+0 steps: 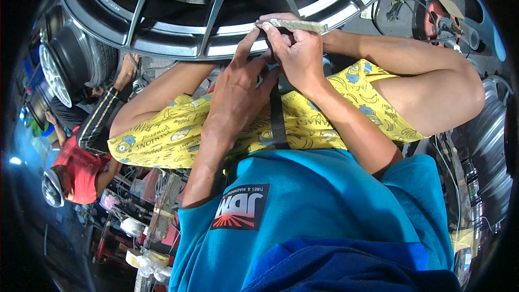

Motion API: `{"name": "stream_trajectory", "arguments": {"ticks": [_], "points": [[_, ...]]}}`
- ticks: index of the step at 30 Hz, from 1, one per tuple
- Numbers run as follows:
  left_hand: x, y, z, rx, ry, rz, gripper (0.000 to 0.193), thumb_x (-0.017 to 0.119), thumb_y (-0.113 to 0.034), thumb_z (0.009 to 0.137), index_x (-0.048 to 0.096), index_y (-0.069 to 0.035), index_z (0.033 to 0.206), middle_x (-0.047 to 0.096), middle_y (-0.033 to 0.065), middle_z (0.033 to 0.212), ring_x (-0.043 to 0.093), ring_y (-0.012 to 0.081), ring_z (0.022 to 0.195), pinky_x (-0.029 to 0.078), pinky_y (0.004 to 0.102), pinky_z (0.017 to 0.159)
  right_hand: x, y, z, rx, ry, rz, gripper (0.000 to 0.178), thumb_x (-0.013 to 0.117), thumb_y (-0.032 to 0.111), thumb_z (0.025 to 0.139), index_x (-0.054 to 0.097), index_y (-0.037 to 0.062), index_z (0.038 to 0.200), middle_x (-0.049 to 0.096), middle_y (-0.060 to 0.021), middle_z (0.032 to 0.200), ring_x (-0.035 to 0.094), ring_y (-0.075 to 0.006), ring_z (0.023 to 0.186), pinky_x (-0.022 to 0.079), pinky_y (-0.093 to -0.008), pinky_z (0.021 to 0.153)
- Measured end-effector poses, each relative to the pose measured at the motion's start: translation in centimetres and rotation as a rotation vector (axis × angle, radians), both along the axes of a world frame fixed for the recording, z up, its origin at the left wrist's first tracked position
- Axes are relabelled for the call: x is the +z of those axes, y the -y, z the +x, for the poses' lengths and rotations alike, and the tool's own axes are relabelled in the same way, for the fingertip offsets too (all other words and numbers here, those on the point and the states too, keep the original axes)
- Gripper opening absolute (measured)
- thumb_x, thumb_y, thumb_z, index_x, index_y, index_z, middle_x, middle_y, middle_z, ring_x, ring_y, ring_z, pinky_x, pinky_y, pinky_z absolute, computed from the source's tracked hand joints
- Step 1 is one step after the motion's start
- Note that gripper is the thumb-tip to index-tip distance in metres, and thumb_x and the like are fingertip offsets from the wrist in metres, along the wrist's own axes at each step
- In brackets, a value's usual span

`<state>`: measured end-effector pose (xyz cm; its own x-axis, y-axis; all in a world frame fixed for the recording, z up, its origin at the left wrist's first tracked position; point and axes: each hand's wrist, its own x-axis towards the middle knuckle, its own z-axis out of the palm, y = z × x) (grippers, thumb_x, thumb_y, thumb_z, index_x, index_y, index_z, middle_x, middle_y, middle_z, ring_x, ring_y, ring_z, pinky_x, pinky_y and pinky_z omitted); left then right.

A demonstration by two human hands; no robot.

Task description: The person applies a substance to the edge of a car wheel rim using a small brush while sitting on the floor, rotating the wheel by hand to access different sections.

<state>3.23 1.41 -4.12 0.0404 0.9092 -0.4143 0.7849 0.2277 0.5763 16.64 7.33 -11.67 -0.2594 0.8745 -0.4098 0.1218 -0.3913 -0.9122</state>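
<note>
A large dark grey multi-spoke wheel rim [162, 48] with a bright machined lip fills the top of the head view, above my lap. My right hand [299, 57] is closed in a pinch around a slim tool [300, 25] with a pale, rough, wrapped-looking handle. Its thin end points left, at the rim's near edge. Beside it, my left hand [238, 92] has its index finger stretched onto the rim's lip, close to the tool's tip. The thumb stands apart; the other fingers are bent and partly hidden near the edge. The exact kind of tool cannot be made out.
At the left stand another wheel [57, 73] and a tire [102, 59]. A person in a red shirt [84, 167] sits there. A red power tool [435, 19] with a cord lies at the upper right. Silvery ribbed ducting [492, 151] stands at the far right.
</note>
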Motion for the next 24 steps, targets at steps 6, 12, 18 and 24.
{"name": "stream_trajectory", "arguments": {"ticks": [6, 12, 18, 24], "points": [[-0.35, -0.03, 0.09, 0.071, -0.142, 0.016, 0.022, 0.079, -0.019, 0.094, 0.075, -0.001, 0.106, 0.053, 0.0117, 0.155, 0.076, 0.0379, 0.087, 0.06, 0.0511, 0.081, -0.82, 0.57, -0.41, -0.09, 0.05, 0.243, 0.012, 0.073, 0.009, 0.097, 0.078, 0.0034, 0.107, 0.073, -0.0063, 0.073, 0.059, -0.0076, 0.055, 0.048, -0.0268, 0.054], [-0.27, 0.17, -0.57, 0.065, -0.061, 0.011, 0.021, 0.079, -0.021, 0.095, 0.074, -0.002, 0.1, 0.056, 0.0113, 0.152, 0.076, 0.0358, 0.083, 0.06, 0.0501, 0.077, -1.17, 0.67, -0.27, -0.075, 0.008, 0.1, 0.013, 0.075, 0.008, 0.093, 0.079, 0.0036, 0.104, 0.07, -0.0034, 0.07, 0.05, -0.0035, 0.053, 0.043, -0.025, 0.051], [-0.17, -0.08, -0.05, 0.033, -0.04, 0.034, 0.021, 0.078, -0.021, 0.095, 0.075, 0.0, 0.099, 0.058, 0.0101, 0.15, 0.076, 0.0351, 0.083, 0.06, 0.0508, 0.077, -0.42, 0.48, -0.51, -0.087, 0.038, 0.11, 0.012, 0.076, 0.008, 0.091, 0.078, 0.003, 0.102, 0.068, -0.0009, 0.069, 0.051, -0.0026, 0.055, 0.043, -0.023, 0.053], [0.1, -0.15, -0.08, 0.034, -0.011, 0.014, 0.02, 0.078, -0.017, 0.095, 0.078, 0.0, 0.104, 0.057, 0.0076, 0.152, 0.077, 0.0338, 0.08, 0.06, 0.0493, 0.077, -0.7, 0.91, -0.72, -0.137, -0.02, 0.055, 0.009, 0.076, 0.007, 0.09, 0.075, 0.0014, 0.097, 0.068, -0.003, 0.071, 0.054, -0.0039, 0.057, 0.045, -0.0247, 0.055]]}}
